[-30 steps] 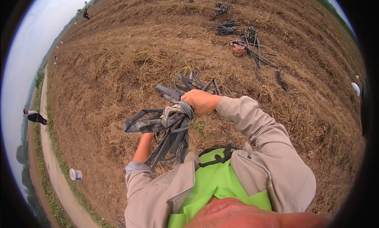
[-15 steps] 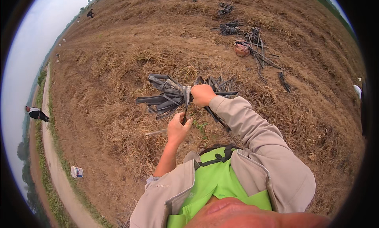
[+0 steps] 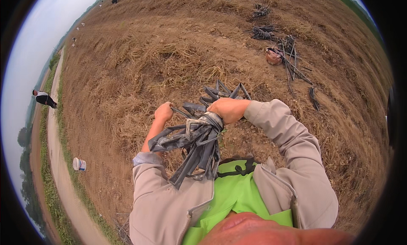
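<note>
The person's right hand (image 3: 229, 110) has its fingers wrapped around the narrow middle of a bundle (image 3: 202, 145) of flat dark strips, held in front of the chest above the dry field (image 3: 114, 113). Off to the bundle's left, the left hand (image 3: 163, 112) has its fingers closed on one loose strip (image 3: 180, 112) that runs to the bundle. More dark bundles (image 3: 262, 32) lie farther out, near a reddish round object (image 3: 273, 56). A white bucket (image 3: 79, 164) sits beside the path (image 3: 57, 151).

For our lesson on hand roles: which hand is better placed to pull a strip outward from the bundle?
Probably the left hand: it is out to the side, apparently holding a dark strip running to the strip bundle. The right hand is occupied, gripping the bundle beside its bound middle.
</note>
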Demonstrator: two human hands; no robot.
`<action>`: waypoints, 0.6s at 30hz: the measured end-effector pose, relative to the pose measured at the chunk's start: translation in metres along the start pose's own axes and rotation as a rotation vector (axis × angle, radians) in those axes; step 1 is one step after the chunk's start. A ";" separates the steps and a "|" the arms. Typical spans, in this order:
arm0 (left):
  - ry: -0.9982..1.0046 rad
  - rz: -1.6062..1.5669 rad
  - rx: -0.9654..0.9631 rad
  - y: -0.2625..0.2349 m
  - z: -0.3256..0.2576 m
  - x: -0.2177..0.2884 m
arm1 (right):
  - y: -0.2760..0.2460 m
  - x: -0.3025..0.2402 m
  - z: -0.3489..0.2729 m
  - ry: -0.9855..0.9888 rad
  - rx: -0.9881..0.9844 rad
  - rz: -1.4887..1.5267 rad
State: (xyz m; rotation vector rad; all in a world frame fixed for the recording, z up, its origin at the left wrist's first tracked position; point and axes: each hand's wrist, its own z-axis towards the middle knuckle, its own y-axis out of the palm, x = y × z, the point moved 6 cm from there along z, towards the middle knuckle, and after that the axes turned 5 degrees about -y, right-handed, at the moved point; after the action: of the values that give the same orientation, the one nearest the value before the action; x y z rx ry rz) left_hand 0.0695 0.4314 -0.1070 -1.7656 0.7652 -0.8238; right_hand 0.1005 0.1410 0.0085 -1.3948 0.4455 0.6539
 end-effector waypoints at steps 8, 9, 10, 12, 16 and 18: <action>0.508 -0.095 0.616 -0.144 -0.094 0.131 | 0.005 0.088 0.007 0.717 -0.109 -0.493; 0.580 -0.118 0.624 -0.131 -0.116 0.146 | -0.010 0.096 0.000 0.798 0.039 -0.468; 0.614 -0.164 0.596 -0.115 -0.133 0.158 | -0.024 0.102 -0.007 0.867 0.169 -0.440; 0.524 -0.331 0.427 -0.074 -0.155 0.163 | -0.045 0.110 -0.030 0.942 0.366 -0.245; 0.369 -0.604 -0.017 0.022 -0.148 0.150 | -0.065 0.079 -0.050 0.533 0.564 0.288; 0.480 -0.556 -0.110 0.066 -0.130 0.138 | -0.070 0.053 -0.058 0.413 0.522 0.331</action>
State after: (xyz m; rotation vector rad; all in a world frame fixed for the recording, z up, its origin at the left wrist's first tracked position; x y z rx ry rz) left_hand 0.0345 0.2340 -0.1095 -1.9321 0.6296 -1.6461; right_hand 0.1915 0.0889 0.0194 -0.9547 1.1096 0.4608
